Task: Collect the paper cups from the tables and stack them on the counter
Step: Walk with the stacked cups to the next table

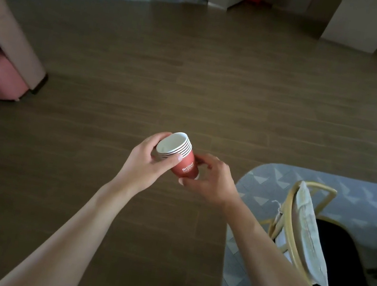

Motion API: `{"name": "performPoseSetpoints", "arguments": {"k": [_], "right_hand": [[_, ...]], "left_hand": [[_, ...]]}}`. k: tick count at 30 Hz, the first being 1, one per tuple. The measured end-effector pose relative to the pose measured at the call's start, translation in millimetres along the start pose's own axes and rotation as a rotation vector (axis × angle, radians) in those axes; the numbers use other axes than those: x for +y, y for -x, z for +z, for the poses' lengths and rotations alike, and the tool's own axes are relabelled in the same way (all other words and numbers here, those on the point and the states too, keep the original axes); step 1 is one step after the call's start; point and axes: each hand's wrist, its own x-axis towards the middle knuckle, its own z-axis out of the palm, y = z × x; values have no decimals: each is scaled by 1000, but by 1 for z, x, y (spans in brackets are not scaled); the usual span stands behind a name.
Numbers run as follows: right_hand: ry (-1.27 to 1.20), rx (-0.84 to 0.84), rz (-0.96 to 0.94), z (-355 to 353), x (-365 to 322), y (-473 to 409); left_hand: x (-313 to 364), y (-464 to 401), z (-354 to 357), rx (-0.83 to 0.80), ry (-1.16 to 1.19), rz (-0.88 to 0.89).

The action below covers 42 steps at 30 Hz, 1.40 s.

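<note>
One nested stack of about six red paper cups (183, 159), tilted; left hand (148, 161) fingers curl round its rims, right hand (211, 179) fingers pinch the base.

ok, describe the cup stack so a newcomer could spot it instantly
Over the brown wood floor, mid-frame, two bare forearms meet. The left hand and right hand hold the cup stack tilted between them. It's the only red thing with ringed white rims.
</note>
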Motion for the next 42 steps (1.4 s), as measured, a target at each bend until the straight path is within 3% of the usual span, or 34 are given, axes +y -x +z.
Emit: {"name": "performPoseSetpoints", "arguments": {"k": [9, 16, 27, 34, 42], "right_hand": [[-41, 135, 89, -57, 61, -50], [71, 291, 274, -112, 111, -100], [167, 573, 436, -161, 111, -210], [201, 632, 514, -162, 104, -254], [212, 591, 515, -163, 119, -303]], "left_hand": [[11, -104, 68, -146, -13, 20], [5, -223, 138, -400, 55, 62], [29, -405, 175, -694, 144, 217], [28, -465, 176, -766, 141, 248], [8, -508, 175, -730, 159, 184]]}}
